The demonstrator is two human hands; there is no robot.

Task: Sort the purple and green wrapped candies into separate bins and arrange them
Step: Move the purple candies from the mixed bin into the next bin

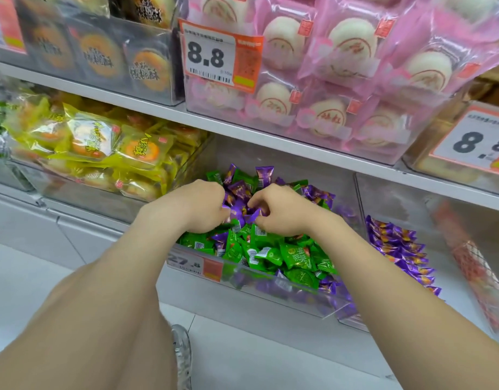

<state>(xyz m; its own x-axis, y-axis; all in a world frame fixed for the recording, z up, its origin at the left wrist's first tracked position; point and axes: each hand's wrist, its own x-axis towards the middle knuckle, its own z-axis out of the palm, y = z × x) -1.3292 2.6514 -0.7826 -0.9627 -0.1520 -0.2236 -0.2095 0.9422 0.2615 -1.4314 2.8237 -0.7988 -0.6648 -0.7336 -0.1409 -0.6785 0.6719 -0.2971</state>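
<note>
A clear plastic bin [273,289] on the lower shelf holds a mixed heap of green candies [296,256] and purple candies [263,175]. Both hands reach into the middle of the heap. My left hand [199,205] has its fingers curled round purple candies [237,211]. My right hand [282,211] pinches purple wrappers from the other side, fingertips almost meeting the left hand's. To the right, a second clear bin [352,323] holds a row of purple candies [400,249] lined up along its left wall.
The shelf board above [242,130] hangs low over the bins. A bin of yellow wrapped cakes [101,147] stands to the left, and bins of pink and dark packets fill the upper shelf. A price tag [196,266] sticks to the mixed bin's front. My shoe [182,353] shows on the floor.
</note>
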